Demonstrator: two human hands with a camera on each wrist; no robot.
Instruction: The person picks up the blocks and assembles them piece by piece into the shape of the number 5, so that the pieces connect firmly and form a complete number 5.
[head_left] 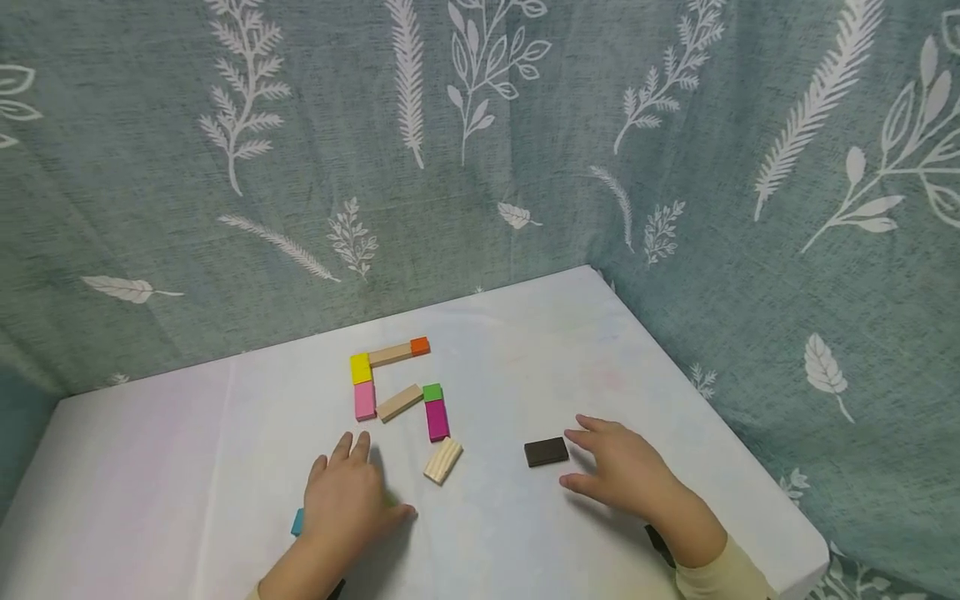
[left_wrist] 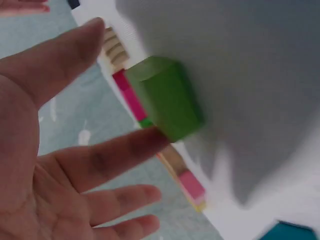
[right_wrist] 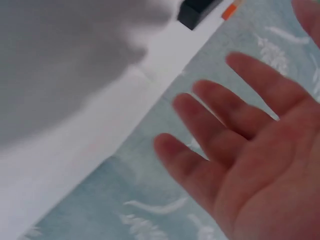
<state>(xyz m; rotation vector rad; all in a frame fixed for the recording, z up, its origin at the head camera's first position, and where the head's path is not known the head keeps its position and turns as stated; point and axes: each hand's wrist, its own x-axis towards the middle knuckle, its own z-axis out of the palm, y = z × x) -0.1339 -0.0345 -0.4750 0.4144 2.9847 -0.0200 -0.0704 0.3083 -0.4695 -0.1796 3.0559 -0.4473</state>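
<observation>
My left hand [head_left: 345, 500] hovers low over the table with its fingers spread. Beneath it stands a green block [left_wrist: 170, 100], mostly hidden in the head view; the index fingertip is at its side, though whether it touches I cannot tell, and the thumb is apart from it. A teal block [head_left: 297, 522] lies just left of that hand, partly covered. My right hand [head_left: 626, 467], fingers apart and holding nothing, is just right of a black block [head_left: 546, 452] lying flat.
Toward the back, yellow [head_left: 361, 367], pink [head_left: 364, 401], orange [head_left: 420, 346], small green [head_left: 432, 392] and magenta [head_left: 437, 420] blocks form a bent line with two plain wooden sticks [head_left: 400, 403]. A ridged wooden block [head_left: 443, 461] lies nearer. Leaf-patterned cloth [head_left: 450, 208] hangs behind the table.
</observation>
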